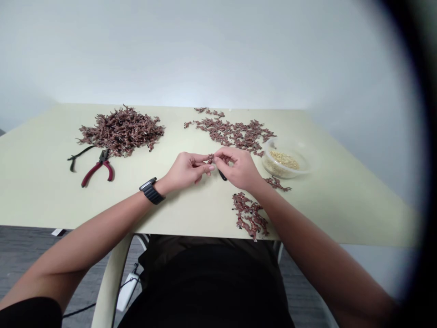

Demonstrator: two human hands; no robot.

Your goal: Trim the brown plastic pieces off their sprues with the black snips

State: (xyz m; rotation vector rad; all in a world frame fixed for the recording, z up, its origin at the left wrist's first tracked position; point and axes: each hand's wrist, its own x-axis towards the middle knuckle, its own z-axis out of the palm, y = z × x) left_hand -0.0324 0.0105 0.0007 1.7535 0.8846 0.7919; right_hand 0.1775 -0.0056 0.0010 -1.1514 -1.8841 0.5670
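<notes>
My left hand [187, 171] pinches a small brown animal figurine [210, 158] between thumb and fingertips, just above the table. At its right side my right hand [237, 166] is closed, its fingertips pressed together against the figurine; what they hold is too small to make out. The dark end of a black tool [222, 175] shows below the right hand, and whether it is held or lies on the table I cannot tell. To the right stands a clear plastic bowl [303, 169] with small gold-coloured pieces [284, 159] in it.
A heap of brown figurines [123, 130] lies at the back left, with red-handled pliers [104, 159] and a black strip [79, 157] before it. More figurines spread at the back [235, 133], and a cluster [251, 216] lies near the front edge. A wall stands behind.
</notes>
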